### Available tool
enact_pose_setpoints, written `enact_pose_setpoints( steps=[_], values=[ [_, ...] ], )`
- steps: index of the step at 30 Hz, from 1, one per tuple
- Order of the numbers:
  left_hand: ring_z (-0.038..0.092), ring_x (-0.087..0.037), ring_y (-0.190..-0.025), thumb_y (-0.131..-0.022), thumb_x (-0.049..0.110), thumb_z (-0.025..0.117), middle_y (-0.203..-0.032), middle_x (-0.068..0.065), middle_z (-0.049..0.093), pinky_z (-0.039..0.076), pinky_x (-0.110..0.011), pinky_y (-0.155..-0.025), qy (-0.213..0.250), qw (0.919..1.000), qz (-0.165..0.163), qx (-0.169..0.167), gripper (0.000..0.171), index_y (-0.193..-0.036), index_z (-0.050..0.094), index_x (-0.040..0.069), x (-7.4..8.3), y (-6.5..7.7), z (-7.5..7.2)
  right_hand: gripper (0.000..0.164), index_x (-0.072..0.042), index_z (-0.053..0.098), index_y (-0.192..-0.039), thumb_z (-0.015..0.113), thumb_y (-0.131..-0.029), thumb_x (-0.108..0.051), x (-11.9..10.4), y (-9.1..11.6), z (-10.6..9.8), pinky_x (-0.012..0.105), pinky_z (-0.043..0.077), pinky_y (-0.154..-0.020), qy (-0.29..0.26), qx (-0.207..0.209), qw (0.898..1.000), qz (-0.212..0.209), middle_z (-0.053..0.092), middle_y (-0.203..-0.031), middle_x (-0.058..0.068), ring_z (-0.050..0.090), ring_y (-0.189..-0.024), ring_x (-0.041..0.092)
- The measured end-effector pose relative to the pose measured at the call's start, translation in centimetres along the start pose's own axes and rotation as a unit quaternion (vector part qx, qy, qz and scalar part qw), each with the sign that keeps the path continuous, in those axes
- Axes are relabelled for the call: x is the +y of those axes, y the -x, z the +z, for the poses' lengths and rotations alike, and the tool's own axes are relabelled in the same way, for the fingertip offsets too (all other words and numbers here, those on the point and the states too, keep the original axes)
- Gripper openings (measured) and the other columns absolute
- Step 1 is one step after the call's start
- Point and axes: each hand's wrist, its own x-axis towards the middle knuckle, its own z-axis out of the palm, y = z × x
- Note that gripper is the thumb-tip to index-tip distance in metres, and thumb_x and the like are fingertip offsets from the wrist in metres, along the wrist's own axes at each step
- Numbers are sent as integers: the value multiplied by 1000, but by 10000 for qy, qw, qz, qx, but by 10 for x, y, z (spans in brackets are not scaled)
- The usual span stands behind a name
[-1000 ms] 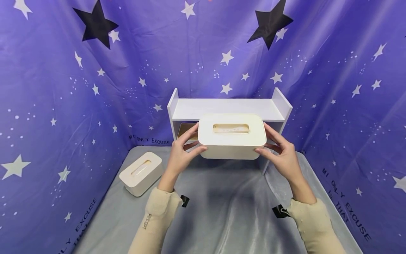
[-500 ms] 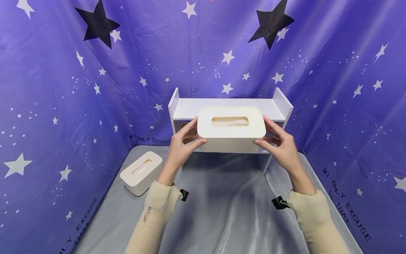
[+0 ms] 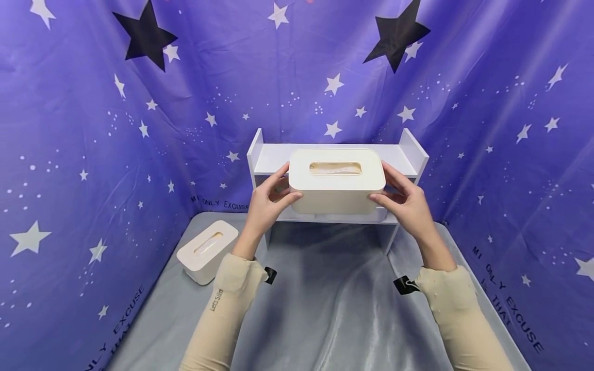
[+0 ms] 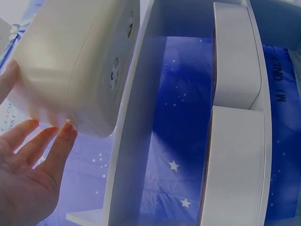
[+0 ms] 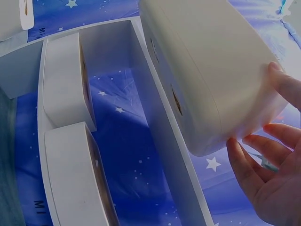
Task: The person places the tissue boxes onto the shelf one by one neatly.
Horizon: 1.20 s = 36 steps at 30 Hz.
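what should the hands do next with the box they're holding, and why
I'd probably ease the tissue box slightly forward over the top board of the shelf: the left hand and right hand grip its ends, the wrist views show its underside turned toward that board, and two white boxes stand on the board below.

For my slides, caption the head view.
Left hand and right hand hold a cream rectangular slotted box near a white tiered shelf, matching box on grey cloth.
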Motion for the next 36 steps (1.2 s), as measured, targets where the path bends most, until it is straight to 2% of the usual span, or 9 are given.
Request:
enact_pose_setpoints(
  steps=[5, 12, 19, 31, 36],
  values=[
    [66, -30, -116, -86, 8, 77, -133, -17, 64, 57, -30, -99, -58, 9999, -82, -2, 70, -149, 47, 14, -5, -3, 0, 69, -14, 46, -150, 72, -88, 1, 3, -3, 1, 8, 53, -88, 69, -17, 10000, 27, 49, -151, 18, 56, -121, -6],
    [64, -37, -117, -88, 3, 73, -136, -23, 61, 56, -36, -101, -184, 9996, -193, -58, 66, -148, 45, 2, 23, 2, -2, 68, -14, 46, -150, 72, -88, -1, 6, -7, 2, 7, 52, -88, 148, -30, 9999, 77, 49, -150, 19, 54, -123, -7],
    [67, -27, -116, -87, 15, 77, -145, -7, 58, 57, -30, -99, -233, 9997, -10, 51, 67, -148, 49, 19, -7, -7, -4, 68, -15, 46, -150, 72, -89, -3, 3, -9, 2, 7, 51, -87, 218, -21, 9997, 108, 49, -151, 17, 54, -123, -8],
    [64, -28, -123, -88, 15, 76, -152, -4, 51, 55, -37, -103, -198, 9998, -84, 33, 68, -149, 48, 18, -5, -15, -7, 66, -14, 47, -150, 72, -90, -4, 1, -18, 4, 6, 51, -88, 276, 36, 9996, 75, 49, -151, 17, 53, -124, -6],
    [66, -28, -119, -89, 15, 76, -151, -4, 52, 55, -37, -102, -212, 9997, -64, 72, 66, -149, 48, 19, -5, -18, -8, 65, -12, 46, -150, 71, -91, -3, 2, -21, 4, 7, 51, -88, 185, 9, 9998, 46, 50, -149, 19, 56, -119, -7]
  ],
)
